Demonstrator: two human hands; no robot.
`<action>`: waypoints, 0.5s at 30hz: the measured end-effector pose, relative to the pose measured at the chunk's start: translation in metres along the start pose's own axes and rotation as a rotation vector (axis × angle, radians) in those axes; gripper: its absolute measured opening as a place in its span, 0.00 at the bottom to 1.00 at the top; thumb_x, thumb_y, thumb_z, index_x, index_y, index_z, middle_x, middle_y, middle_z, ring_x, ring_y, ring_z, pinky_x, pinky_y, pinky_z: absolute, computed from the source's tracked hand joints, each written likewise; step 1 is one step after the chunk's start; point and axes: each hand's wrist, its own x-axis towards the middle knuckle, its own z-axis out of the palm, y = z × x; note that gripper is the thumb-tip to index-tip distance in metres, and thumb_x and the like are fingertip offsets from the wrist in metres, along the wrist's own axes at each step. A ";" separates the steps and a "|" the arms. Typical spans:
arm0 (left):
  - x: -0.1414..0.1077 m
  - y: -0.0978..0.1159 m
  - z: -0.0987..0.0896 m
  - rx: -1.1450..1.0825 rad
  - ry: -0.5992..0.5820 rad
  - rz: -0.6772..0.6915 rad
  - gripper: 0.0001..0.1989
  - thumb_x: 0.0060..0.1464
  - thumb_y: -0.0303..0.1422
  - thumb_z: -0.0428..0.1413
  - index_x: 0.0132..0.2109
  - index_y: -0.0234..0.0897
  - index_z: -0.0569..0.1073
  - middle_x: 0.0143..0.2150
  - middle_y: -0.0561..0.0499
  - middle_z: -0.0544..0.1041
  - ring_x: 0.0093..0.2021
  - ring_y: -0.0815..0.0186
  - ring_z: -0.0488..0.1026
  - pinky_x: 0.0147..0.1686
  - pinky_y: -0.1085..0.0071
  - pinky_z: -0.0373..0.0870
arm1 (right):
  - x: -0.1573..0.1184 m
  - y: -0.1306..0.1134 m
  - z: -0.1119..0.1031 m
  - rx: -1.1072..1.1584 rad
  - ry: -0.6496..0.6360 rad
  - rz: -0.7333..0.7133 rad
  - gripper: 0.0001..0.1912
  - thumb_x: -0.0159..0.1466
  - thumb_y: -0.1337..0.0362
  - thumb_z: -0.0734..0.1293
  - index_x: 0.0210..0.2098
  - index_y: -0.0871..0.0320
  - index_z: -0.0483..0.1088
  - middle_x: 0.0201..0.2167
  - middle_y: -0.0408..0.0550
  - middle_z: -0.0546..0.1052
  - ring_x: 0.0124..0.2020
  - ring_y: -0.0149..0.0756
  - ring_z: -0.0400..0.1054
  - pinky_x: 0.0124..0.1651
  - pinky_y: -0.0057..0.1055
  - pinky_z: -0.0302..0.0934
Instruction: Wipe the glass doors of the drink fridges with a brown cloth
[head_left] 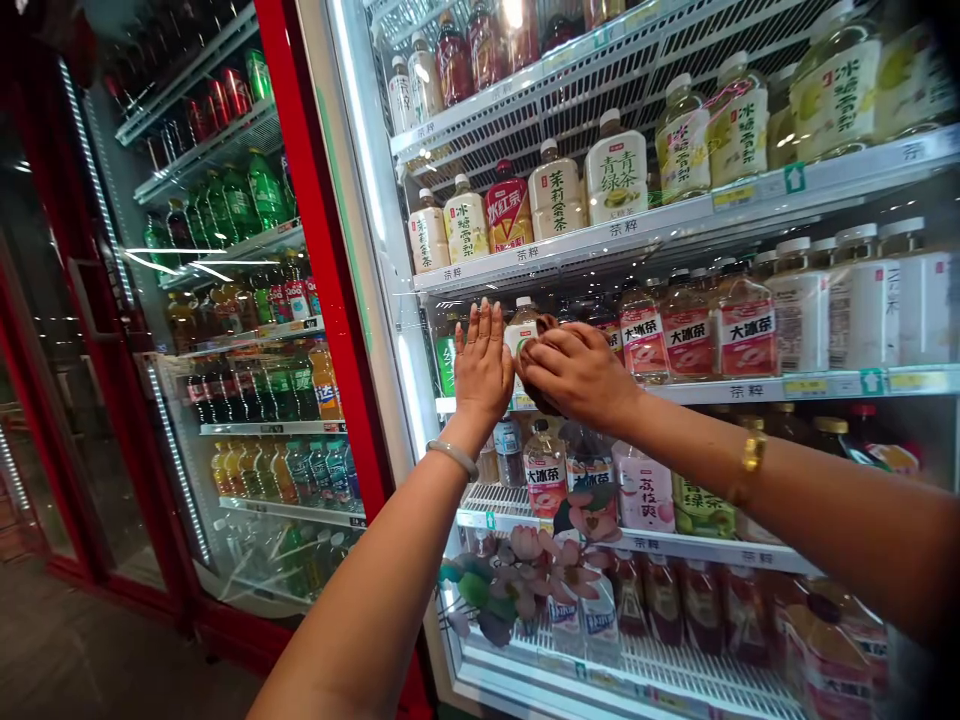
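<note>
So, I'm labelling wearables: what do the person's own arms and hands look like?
The left hand and right hand are ungloved, no sleeves showing. A smooth, pale bangle rings the left wrist; a shiny gold-coloured band circles the right forearm.

White light strip (360, 120), glare streaks on left glass door (202, 275), dim floor (52, 635)

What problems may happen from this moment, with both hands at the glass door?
The left hand seems pressed flat on the glass door, so it may leave prints. The right hand bunches what looks like a dark cloth, which might smear the glass. The left wrist's bangle could knock the door.
</note>
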 end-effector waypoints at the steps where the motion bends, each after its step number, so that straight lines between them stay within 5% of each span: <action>1: -0.003 0.000 -0.001 0.012 -0.007 0.013 0.32 0.71 0.32 0.40 0.79 0.35 0.49 0.81 0.44 0.48 0.81 0.61 0.38 0.80 0.51 0.34 | -0.011 0.007 -0.005 0.005 -0.006 -0.055 0.09 0.74 0.63 0.63 0.49 0.49 0.74 0.51 0.41 0.81 0.56 0.39 0.63 0.63 0.42 0.50; 3: -0.005 0.005 -0.003 0.031 -0.015 0.058 0.32 0.72 0.33 0.41 0.78 0.33 0.51 0.81 0.43 0.49 0.82 0.61 0.38 0.80 0.52 0.32 | -0.022 0.029 -0.012 -0.008 -0.013 -0.078 0.08 0.73 0.62 0.64 0.48 0.47 0.75 0.52 0.39 0.80 0.57 0.40 0.64 0.64 0.43 0.51; 6: 0.010 0.023 -0.001 0.024 0.010 0.098 0.31 0.72 0.33 0.40 0.78 0.32 0.53 0.81 0.43 0.50 0.81 0.62 0.39 0.79 0.54 0.29 | -0.010 0.055 -0.010 -0.025 0.013 0.120 0.10 0.73 0.60 0.63 0.48 0.50 0.75 0.52 0.46 0.80 0.57 0.44 0.63 0.62 0.48 0.52; 9: 0.031 0.044 0.004 -0.023 0.069 0.022 0.31 0.72 0.31 0.39 0.79 0.34 0.50 0.81 0.46 0.49 0.82 0.63 0.38 0.80 0.54 0.30 | 0.011 0.053 -0.001 -0.005 0.073 0.279 0.14 0.73 0.60 0.62 0.55 0.50 0.73 0.53 0.47 0.80 0.59 0.46 0.62 0.65 0.51 0.50; 11: 0.037 0.052 0.007 -0.055 0.076 -0.020 0.32 0.72 0.31 0.38 0.79 0.37 0.47 0.82 0.47 0.49 0.82 0.63 0.37 0.80 0.52 0.31 | 0.008 0.042 0.000 -0.011 0.089 0.251 0.16 0.74 0.61 0.61 0.59 0.50 0.71 0.55 0.47 0.79 0.61 0.45 0.61 0.68 0.51 0.49; 15: 0.024 0.053 0.009 -0.053 -0.002 0.026 0.32 0.72 0.32 0.41 0.79 0.38 0.47 0.81 0.46 0.49 0.81 0.61 0.40 0.80 0.50 0.31 | -0.038 0.043 -0.018 -0.008 0.075 -0.044 0.15 0.73 0.66 0.63 0.56 0.48 0.73 0.55 0.43 0.79 0.64 0.40 0.61 0.72 0.48 0.49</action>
